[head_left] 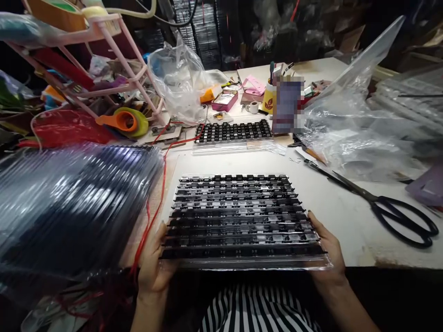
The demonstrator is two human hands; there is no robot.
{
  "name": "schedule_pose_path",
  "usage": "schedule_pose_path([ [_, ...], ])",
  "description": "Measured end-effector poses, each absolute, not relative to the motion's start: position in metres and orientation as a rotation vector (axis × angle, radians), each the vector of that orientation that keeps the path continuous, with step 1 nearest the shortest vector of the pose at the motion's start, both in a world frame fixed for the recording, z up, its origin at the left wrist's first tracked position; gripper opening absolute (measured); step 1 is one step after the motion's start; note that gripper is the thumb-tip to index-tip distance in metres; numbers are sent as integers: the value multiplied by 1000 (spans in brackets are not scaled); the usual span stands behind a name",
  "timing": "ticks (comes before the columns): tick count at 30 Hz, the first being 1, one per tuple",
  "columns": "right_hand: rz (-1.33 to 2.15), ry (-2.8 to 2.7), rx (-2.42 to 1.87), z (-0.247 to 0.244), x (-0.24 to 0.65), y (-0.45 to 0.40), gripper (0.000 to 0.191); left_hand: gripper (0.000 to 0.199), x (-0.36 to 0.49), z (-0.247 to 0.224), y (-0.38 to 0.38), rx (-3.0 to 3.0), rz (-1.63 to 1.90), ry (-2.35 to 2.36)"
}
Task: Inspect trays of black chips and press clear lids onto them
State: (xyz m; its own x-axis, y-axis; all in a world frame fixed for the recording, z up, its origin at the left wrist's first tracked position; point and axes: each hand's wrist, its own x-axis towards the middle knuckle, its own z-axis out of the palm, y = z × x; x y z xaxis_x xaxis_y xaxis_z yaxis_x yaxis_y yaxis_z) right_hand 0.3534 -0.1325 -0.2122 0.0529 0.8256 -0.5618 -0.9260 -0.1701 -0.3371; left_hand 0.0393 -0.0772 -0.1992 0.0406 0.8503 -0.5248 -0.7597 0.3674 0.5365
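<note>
A clear plastic tray [242, 264] filled with rows of small black parts lies between my hands, above the table's front edge. My left hand [155, 258] grips its left side, with the fingers partly hidden under it. On the opposite side, my right hand [328, 251] grips the tray's right edge, thumb up along the side. A second, similar tray of black parts [233, 131] rests farther back on the white table. To the left stands a large stack of plastic-wrapped black trays [69, 207], blurred.
Large black-handled scissors [377, 200] lie at the right. Red string [162, 184] runs between stack and held tray. Clear plastic bags [363, 133] heap at the right rear. A pink rack [128, 69], an orange tape dispenser [126, 121] and a yellow cup [268, 97] stand behind.
</note>
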Motion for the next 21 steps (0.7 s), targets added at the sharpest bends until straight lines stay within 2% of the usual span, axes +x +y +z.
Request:
schedule_pose_path([
  [9, 1718, 80, -724, -201, 351, -129, 28, 57, 32, -200, -72, 5, 1303, 1060],
  [16, 1686, 131, -687, -209, 354, -130, 28, 61, 46, -187, -69, -87, 1298, 1307],
  [21, 1680, 119, -670, -205, 353, -129, 29, 60, 50, -185, -69, -69, 1302, 1319],
])
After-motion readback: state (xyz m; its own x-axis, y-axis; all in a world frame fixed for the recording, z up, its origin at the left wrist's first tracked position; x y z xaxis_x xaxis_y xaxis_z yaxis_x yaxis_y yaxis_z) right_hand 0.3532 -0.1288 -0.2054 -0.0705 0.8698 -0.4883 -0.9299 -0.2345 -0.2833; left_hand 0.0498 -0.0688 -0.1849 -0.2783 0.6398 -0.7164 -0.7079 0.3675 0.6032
